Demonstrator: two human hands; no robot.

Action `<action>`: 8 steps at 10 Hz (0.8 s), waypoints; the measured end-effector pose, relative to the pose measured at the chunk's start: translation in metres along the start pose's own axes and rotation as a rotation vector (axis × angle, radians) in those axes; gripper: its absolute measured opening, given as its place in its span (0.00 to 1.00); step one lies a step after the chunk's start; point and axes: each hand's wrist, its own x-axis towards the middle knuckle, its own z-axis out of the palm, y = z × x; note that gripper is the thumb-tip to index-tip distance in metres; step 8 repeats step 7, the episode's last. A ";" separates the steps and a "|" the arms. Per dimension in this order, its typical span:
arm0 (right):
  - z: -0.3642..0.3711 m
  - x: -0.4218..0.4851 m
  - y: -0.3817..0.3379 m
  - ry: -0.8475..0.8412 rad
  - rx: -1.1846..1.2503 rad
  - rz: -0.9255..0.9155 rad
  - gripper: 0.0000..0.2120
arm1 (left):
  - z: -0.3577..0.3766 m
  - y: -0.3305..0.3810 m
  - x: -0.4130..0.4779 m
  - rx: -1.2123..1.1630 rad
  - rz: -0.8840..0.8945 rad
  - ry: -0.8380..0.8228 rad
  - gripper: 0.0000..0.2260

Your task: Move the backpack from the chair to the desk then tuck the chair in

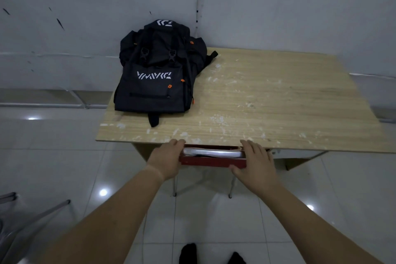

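A black backpack (157, 70) with white lettering and orange zip pulls lies flat on the far left part of the wooden desk (278, 96), its top against the wall. The red chair (213, 161) sits mostly under the desk's near edge; only the top of its backrest and two thin metal legs show. My left hand (166, 159) grips the left end of the backrest. My right hand (256, 163) grips the right end, thumb under the red bar.
The desk stands against a grey wall, white flecks across its top. Glossy white floor tiles surround it. Part of another metal chair frame (32, 221) shows at the lower left. My two dark-socked feet (211, 255) are at the bottom edge.
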 end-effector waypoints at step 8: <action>-0.055 -0.080 0.018 -0.327 -0.047 -0.084 0.42 | -0.002 0.069 -0.120 0.065 -0.166 0.032 0.31</action>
